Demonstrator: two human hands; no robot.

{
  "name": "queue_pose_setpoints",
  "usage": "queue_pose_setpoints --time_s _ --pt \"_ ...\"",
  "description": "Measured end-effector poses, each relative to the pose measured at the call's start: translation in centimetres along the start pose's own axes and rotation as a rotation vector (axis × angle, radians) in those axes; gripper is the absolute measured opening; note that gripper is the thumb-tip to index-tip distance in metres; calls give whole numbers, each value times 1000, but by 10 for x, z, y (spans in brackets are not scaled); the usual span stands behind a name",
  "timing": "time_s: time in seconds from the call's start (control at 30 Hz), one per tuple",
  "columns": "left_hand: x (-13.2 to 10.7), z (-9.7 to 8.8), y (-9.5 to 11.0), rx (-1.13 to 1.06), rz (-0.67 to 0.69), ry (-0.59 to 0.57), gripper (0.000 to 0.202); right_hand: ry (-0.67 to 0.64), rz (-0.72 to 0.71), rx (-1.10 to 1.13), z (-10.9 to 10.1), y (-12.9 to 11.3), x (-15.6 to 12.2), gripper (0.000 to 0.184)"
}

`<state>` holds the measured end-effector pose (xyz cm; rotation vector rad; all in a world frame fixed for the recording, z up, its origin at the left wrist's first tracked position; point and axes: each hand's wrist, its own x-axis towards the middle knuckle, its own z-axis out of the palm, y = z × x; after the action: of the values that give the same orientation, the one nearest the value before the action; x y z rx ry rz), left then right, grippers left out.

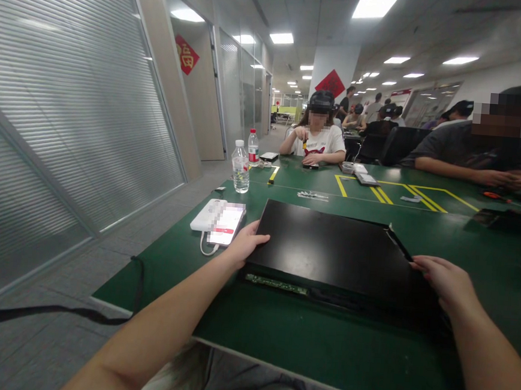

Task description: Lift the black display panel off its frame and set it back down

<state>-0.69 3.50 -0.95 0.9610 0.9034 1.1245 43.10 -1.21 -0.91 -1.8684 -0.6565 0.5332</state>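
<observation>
A black flat display panel (324,239) is in front of me above the green table, and a narrow green circuit board (276,284) shows along its near edge. My left hand (245,242) grips the panel's left edge, thumb on the front face and the other fingers mostly hidden behind. At the right edge, my right hand (447,282) pinches the panel between thumb and fingers. A dark strip runs under the near edge beside the circuit board; its details are lost in shadow.
Left of the panel lie a phone (226,222) and a white power bank (207,215) with a cable. Beyond stand a water bottle (241,168) and a red-capped bottle (253,147). Yellow tape marks the green table (164,271). Two people sit across and to the right.
</observation>
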Motion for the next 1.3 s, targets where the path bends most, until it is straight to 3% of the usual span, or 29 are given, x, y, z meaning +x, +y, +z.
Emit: queue_pose_setpoints --time_s 0.27,0.73,0.93,1.1,1.3 --pt "2 -1 -2 16 3 21 49 -4 27 -3 -1 -9 -8 27" --pt "-2 2 -1 -15 45 -35 55 -13 -25 -1 0 1 2 21" --pt "2 0 -7 -24 55 -27 54 8 -93 -165 -4 15 19 16" --pt "0 1 -5 -10 14 -5 56 7 -127 -420 -6 9 20 11" --pt "2 0 -5 2 3 15 57 -6 -173 -495 -6 6 18 13"
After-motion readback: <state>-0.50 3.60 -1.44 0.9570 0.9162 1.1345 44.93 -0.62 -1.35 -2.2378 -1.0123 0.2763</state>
